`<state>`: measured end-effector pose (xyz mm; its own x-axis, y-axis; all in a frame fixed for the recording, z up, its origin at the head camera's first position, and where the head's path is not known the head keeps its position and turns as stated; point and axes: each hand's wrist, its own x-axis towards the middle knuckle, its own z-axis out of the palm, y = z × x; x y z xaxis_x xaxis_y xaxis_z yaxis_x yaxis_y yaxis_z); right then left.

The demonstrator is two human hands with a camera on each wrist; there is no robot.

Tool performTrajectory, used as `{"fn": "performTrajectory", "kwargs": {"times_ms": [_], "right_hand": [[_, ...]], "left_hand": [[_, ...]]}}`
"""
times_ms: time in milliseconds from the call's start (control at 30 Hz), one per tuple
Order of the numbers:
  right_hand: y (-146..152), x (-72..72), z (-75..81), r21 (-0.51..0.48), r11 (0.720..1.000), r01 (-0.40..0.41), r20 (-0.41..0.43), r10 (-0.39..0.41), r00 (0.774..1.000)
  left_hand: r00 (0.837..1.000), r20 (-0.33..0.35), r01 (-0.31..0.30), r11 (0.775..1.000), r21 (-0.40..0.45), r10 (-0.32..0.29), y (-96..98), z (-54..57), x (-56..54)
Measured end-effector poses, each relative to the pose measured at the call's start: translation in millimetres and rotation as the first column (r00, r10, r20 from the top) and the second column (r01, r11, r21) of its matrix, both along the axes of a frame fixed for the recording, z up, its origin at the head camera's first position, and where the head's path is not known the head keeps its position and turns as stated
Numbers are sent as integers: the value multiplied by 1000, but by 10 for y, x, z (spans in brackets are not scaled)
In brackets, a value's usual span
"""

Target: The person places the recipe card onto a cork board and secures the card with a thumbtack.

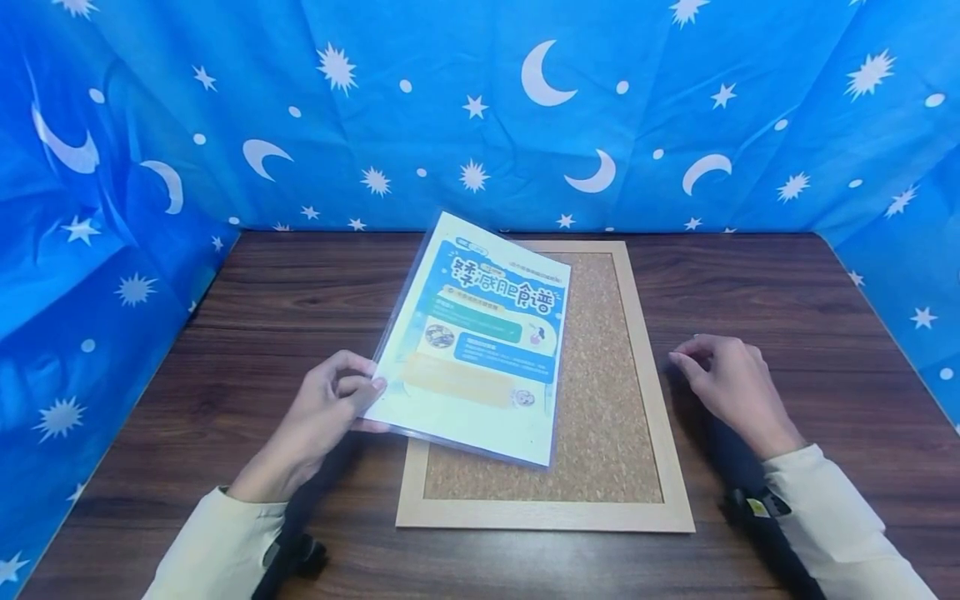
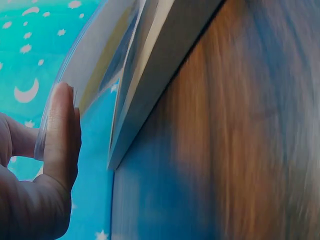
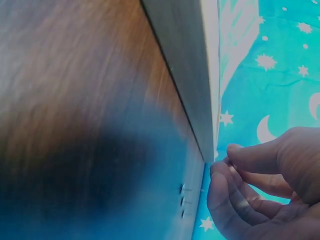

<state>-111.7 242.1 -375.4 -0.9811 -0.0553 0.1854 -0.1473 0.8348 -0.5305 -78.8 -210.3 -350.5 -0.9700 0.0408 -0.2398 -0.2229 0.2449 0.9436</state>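
Observation:
My left hand (image 1: pixel 322 417) pinches a printed sheet in clear plastic (image 1: pixel 480 425) near its lower left corner, the thumb on the front and fingers behind. The sheet, with blue, green and yellow blocks and large Chinese lettering, tilts over the left part of a wood-framed cork board (image 1: pixel 607 417). In the left wrist view the clear plastic (image 2: pixel 75 65) bends between thumb and fingers. My right hand (image 1: pixel 731 387) hovers right of the board with fingers curled, thumb tip meeting the fingertips; I cannot tell whether something small is between them.
Several small objects (image 3: pixel 183 201) sit on the table near its far edge in the right wrist view. The brown wood-grain table (image 1: pixel 300 292) ends at a blue curtain (image 1: pixel 450 108) with moons and stars, which also hangs at both sides. Black wrist bands (image 1: pixel 296 554) show at the sleeves.

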Motion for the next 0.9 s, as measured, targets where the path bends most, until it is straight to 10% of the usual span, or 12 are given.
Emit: {"fn": "performTrajectory", "kwargs": {"times_ms": [900], "right_hand": [[-270,-53,112,-29,999,-30,62,32,998]], "left_hand": [[992,68,105,993,46,-108,607,-91,118]]}}
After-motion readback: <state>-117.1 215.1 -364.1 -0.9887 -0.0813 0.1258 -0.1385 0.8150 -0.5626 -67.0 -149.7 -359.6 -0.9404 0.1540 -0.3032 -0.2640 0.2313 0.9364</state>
